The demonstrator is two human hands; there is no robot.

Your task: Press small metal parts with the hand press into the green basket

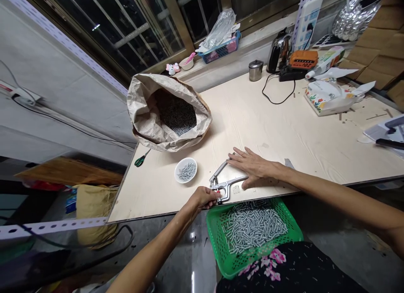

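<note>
A pair of silver hand pliers (224,187) with a spring and a small red part at its jaw lies on the table near the front edge. My left hand (205,197) is pinched closed at the jaw; whatever sits between its fingertips is too small to make out. Over the handles, my right hand (252,166) is spread palm down, its fingers stretched out across the upper handle. A white bowl (177,178) of small metal pieces stands to the left of the pliers. Below the table edge, a green basket (217,259) holds many small metal cylinders.
A large paper sack (142,112) of metal pieces stands open at the back left, with green-handled scissors (140,160) nearby. Along the back are a metal canister (255,70), an electric kettle (279,51) and an orange battery (303,59). A tissue pack (328,97) lies right.
</note>
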